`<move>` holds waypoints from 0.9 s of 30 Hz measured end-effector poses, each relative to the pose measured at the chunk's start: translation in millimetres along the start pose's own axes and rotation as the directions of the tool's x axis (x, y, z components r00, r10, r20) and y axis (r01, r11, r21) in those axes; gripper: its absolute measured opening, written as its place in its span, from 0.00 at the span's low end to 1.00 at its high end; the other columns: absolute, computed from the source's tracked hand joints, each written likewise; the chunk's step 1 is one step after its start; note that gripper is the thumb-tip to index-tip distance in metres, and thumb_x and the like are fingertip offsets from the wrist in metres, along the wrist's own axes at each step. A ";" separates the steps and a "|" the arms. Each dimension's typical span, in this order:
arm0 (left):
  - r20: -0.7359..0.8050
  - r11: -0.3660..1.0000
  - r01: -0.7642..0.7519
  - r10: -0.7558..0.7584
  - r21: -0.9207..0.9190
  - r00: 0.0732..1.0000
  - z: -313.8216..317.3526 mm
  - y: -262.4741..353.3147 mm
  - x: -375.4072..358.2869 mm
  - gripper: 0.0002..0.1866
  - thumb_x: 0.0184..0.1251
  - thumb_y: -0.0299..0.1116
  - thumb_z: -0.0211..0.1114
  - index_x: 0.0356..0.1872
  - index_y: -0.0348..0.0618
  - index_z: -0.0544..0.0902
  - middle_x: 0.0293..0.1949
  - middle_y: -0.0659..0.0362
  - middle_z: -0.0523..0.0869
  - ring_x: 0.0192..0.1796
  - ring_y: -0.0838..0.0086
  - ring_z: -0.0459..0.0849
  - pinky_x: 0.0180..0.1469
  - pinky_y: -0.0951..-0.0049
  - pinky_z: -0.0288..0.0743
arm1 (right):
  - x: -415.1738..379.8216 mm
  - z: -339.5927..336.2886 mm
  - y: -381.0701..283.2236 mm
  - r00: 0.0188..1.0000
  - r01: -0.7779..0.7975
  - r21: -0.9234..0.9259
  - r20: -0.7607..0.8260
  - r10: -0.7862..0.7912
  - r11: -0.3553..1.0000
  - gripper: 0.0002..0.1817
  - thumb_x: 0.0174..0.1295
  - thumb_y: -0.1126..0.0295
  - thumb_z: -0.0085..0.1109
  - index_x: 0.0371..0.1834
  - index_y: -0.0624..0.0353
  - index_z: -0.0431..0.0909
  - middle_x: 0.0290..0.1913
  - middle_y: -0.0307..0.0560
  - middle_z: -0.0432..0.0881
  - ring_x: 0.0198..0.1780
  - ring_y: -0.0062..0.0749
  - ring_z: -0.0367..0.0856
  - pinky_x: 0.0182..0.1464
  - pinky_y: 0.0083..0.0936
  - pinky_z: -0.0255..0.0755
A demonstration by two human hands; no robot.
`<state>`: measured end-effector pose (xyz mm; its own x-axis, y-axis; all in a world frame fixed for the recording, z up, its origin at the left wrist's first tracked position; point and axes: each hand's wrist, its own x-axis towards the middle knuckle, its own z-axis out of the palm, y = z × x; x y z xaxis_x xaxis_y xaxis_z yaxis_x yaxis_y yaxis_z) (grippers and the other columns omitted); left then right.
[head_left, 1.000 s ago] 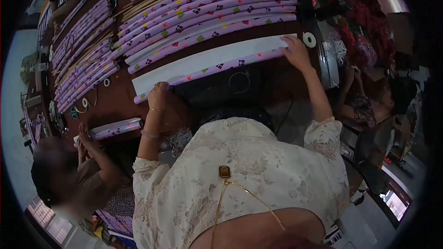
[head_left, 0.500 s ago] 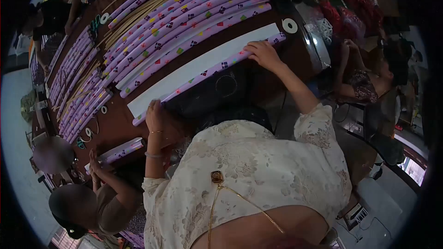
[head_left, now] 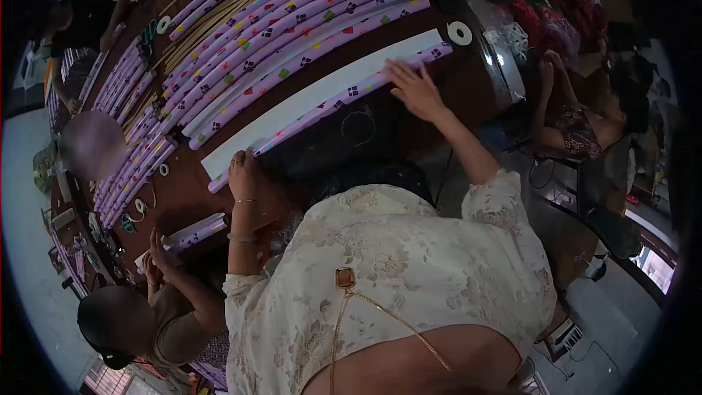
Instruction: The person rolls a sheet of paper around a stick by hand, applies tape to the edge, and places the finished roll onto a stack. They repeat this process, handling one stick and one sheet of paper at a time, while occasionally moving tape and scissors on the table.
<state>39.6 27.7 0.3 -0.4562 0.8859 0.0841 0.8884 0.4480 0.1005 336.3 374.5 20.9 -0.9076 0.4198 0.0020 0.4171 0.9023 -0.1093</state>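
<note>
A sheet of purple patterned wrapping paper (head_left: 322, 111), its white side (head_left: 314, 90) showing, lies partly rolled along the front of the table. My left hand (head_left: 243, 175) is closed at the roll's left end, fingertips on the paper. Toward the right end, my right hand (head_left: 417, 91) has its fingers stretched out, with the fingertips at the roll's edge. Just past that end lies a roll of white tape (head_left: 459, 33). Behind the sheet, several finished purple rolls (head_left: 292, 51) are stacked side by side.
Left of me, a co-worker's hands (head_left: 161, 252) are at another purple roll (head_left: 196, 232). Brown strips (head_left: 212, 22) lie among the stacked rolls. Scissors (head_left: 129, 225) and small tape rolls lie at the table's left. Another person (head_left: 578, 121) sits at right.
My right hand has opened out from its grip on the roll, its fingers now straighter. The left hand stays at the left end. The co-worker at left has shifted a little.
</note>
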 end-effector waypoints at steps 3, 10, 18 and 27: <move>0.079 0.999 0.040 -0.042 0.015 0.996 -1.4 1.0 1.5 0.16 0.56 0.26 0.54 0.48 0.44 0.74 0.42 0.53 0.76 0.43 0.60 0.76 0.42 0.65 0.72 | -15.8 11.7 57.7 0.976 -0.183 -0.111 -0.136 0.167 0.977 0.25 0.67 0.58 0.37 0.66 0.49 0.54 0.69 0.36 0.52 0.69 0.29 0.48 0.67 0.46 0.38; 0.027 1.000 0.007 -0.007 -0.028 1.000 1.1 11.4 0.1 0.18 0.55 0.26 0.51 0.49 0.45 0.73 0.43 0.56 0.75 0.46 0.63 0.75 0.47 0.65 0.70 | -16.2 19.3 104.5 0.795 -0.603 -0.255 -0.124 0.593 0.756 0.27 0.67 0.56 0.35 0.63 0.63 0.57 0.67 0.53 0.53 0.69 0.42 0.48 0.66 0.53 0.38; -0.055 0.999 0.049 -0.049 -0.014 0.997 1.0 20.6 -5.8 0.21 0.55 0.27 0.50 0.54 0.41 0.69 0.45 0.54 0.73 0.49 0.62 0.72 0.52 0.65 0.67 | 40.2 -15.7 25.2 0.929 -0.106 0.005 -0.355 0.101 0.994 0.16 0.64 0.63 0.45 0.53 0.54 0.71 0.64 0.44 0.62 0.64 0.38 0.59 0.66 0.44 0.47; -0.160 0.935 0.210 -0.263 -0.286 0.952 -22.0 28.6 -12.9 0.16 0.57 0.27 0.52 0.48 0.41 0.73 0.50 0.52 0.74 0.57 0.62 0.70 0.59 0.58 0.61 | 124.9 -42.8 -152.9 0.919 0.344 0.587 -0.050 -0.392 0.733 0.09 0.58 0.67 0.53 0.39 0.58 0.77 0.35 0.44 0.78 0.36 0.35 0.77 0.38 0.27 0.71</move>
<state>69.8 26.5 23.9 -0.6756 0.7060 0.2125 0.7202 0.5703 0.3950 161.2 293.1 80.4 -0.9949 0.0370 0.0939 -0.0347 0.7479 -0.6629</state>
